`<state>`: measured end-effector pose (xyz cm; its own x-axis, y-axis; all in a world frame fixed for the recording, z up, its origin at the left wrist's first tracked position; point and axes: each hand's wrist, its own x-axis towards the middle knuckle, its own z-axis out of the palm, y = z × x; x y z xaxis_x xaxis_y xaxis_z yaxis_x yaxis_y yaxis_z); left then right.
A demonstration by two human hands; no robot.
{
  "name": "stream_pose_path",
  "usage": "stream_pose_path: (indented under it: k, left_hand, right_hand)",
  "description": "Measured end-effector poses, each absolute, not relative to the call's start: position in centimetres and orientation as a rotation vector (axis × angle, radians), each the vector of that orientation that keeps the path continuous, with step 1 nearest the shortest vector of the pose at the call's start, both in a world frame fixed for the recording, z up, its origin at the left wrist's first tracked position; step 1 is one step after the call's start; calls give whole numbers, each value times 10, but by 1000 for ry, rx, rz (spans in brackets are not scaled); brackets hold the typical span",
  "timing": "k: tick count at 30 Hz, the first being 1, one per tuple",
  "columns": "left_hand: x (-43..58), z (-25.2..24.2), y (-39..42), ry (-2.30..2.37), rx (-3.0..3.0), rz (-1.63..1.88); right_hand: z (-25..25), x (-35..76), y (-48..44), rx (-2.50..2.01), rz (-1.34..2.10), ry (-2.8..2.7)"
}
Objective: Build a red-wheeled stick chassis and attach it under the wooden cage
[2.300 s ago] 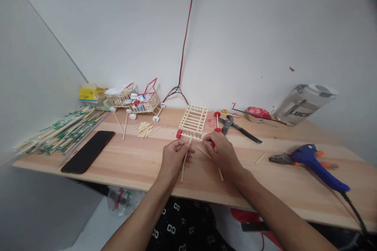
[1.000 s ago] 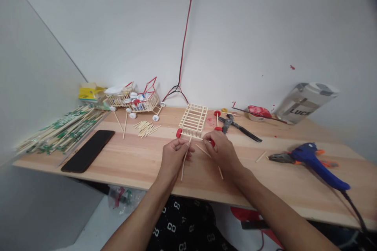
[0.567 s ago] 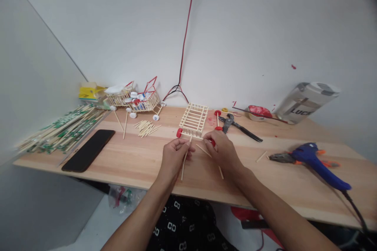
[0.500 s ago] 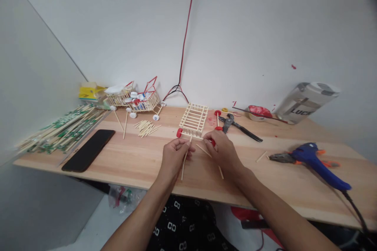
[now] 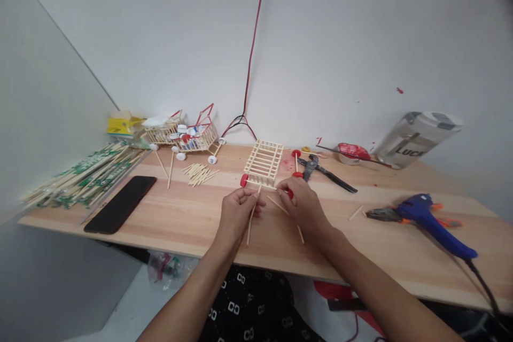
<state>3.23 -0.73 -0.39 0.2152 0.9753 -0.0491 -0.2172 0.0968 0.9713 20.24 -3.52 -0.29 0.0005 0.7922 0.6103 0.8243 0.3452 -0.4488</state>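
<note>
The head view showed both your hands at the near end of the slatted stick frame (image 5: 263, 162), which lay on the wooden table (image 5: 180, 230). Your left hand (image 5: 239, 208) pinched a thin stick (image 5: 249, 230) between thumb and fingers, its upper tip close to the frame's near edge and its other end slanting back toward you. Your right hand (image 5: 302, 203) had its fingertips together on the right end of the axle stick (image 5: 269, 187), which ran across the frame's near end; a red wheel (image 5: 243, 180) sat at that stick's left end, and a second red disc was partly hidden among your right fingers. A loose stick (image 5: 276, 205) passed under your right hand, nearer you than the frame. Just right of the frame stood a spare wheel pair (image 5: 296, 164), with the black pliers (image 5: 332, 177) beyond it and the blue glue gun (image 5: 435, 227) well apart. Left of the frame lay a pile of short sticks (image 5: 198, 175); farther left was the phone (image 5: 120, 204).
</note>
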Motion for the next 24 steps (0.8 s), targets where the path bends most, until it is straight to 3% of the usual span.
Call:
stream_pose_path:
  k: [24]
  left_hand:
    - [32,-2,-8,935,1090,1093]
  right_hand:
    - [-2,202,-36,-1458,-36,-1772]
